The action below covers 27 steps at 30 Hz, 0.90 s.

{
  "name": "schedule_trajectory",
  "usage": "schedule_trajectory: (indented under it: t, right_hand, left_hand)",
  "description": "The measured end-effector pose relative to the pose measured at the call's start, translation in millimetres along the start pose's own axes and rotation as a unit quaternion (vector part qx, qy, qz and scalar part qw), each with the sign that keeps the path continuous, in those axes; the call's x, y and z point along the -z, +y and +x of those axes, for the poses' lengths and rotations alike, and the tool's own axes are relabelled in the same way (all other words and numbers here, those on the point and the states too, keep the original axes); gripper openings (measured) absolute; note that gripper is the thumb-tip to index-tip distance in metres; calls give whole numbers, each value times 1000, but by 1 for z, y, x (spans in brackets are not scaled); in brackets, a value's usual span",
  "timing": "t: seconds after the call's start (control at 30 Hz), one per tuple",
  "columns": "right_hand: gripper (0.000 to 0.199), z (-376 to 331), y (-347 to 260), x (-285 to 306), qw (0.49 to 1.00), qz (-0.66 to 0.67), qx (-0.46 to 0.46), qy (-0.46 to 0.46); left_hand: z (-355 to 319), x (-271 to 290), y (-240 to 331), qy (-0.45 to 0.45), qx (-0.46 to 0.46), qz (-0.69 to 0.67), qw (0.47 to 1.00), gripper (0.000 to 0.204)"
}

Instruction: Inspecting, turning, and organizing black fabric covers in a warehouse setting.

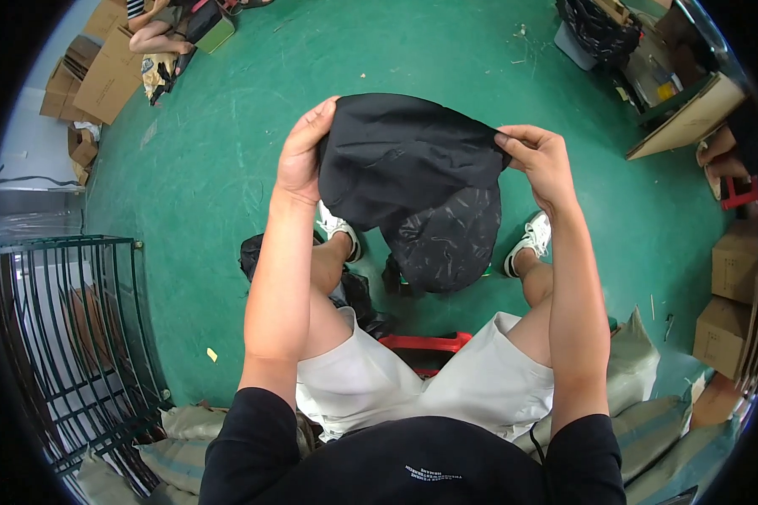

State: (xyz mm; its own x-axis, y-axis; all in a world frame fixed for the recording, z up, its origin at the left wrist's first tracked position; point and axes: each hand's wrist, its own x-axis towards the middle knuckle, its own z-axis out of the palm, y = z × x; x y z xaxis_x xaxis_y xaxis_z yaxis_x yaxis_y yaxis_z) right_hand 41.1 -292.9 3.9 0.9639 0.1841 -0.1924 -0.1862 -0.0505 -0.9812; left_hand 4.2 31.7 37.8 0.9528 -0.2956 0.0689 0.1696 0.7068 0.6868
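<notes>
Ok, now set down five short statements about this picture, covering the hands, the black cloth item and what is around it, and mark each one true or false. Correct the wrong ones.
1. The left hand grips the black cloth item at its edge. True.
2. The right hand is clear of the cloth. False: thumb and fingers pinch its other side.
3. The floor is green. True.
4. The right shoe is black. False: it is white.
5. The shorts are dark. False: they are a pale, whitish colour.
</notes>
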Motion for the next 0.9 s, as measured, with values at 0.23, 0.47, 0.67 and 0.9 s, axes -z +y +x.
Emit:
schedule_trajectory:
  t: [0.23,0.47,0.67,0.9]
  right_hand:
    - [35,-18,-13,11,863,406,62,-296]
    - [71,-14,3,-4,828,436,-198,-291]
    - [84,-28,-20,-19,806,476,-18,-351]
    - [77,-30,-7,-19,901,331,-97,-263]
  left_hand:
    - [-3,28,21,-91,-12,-63,994,36]
    - [5,31,1,93,-41,-161,982,32]
    - [4,72,0,194,73,-215,954,32]
    - [17,26,-11,349,44,-168,921,39]
